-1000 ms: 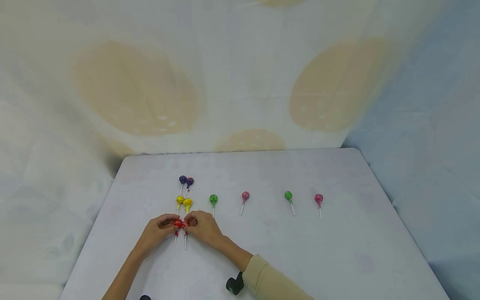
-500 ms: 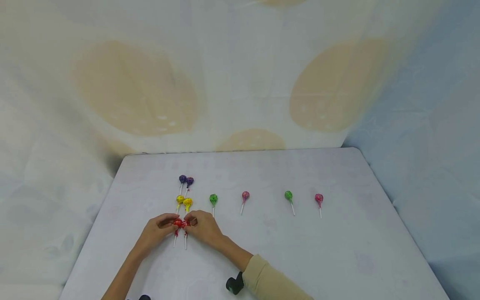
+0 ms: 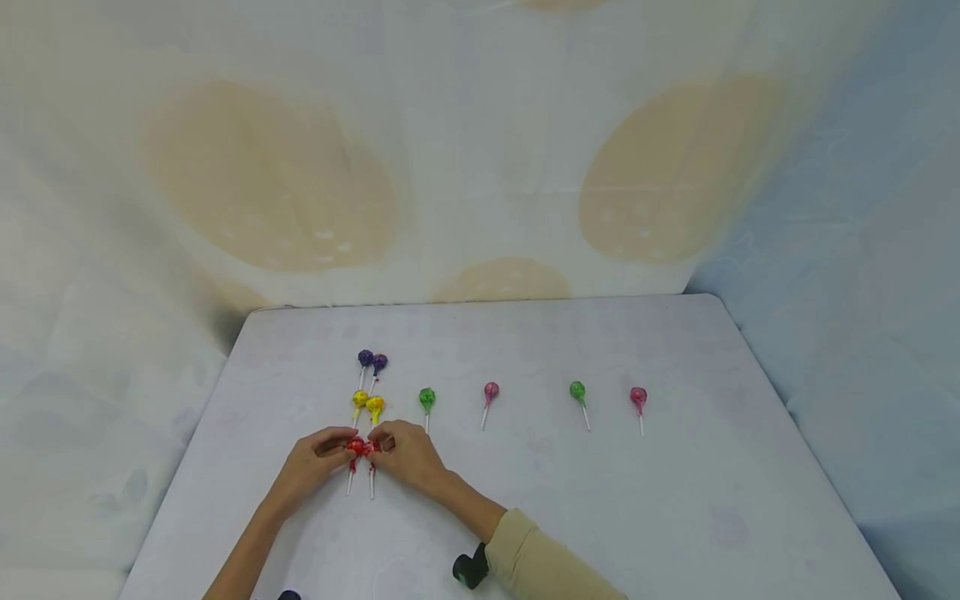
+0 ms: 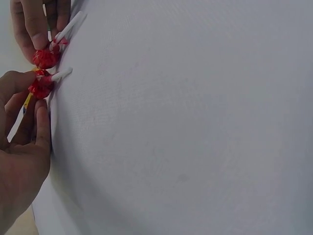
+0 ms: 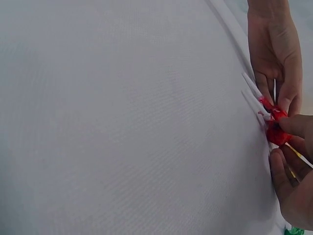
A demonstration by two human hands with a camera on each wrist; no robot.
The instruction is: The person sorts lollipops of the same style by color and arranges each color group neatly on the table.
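Matt, finely woven white cloth covers the tabletop [image 3: 600, 500]; the red lollipops [image 3: 362, 447] wear glossy crinkled wrappers on smooth white sticks.

Two hands [image 5: 286, 147] on red lollipops [image 5: 275, 125]

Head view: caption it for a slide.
Both hands, left hand and right hand, pinch two red lollipops side by side.

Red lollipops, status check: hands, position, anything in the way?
Left hand and right hand each pinch one. Red lollipops side by side on table. Yellow pair just beyond, clear.
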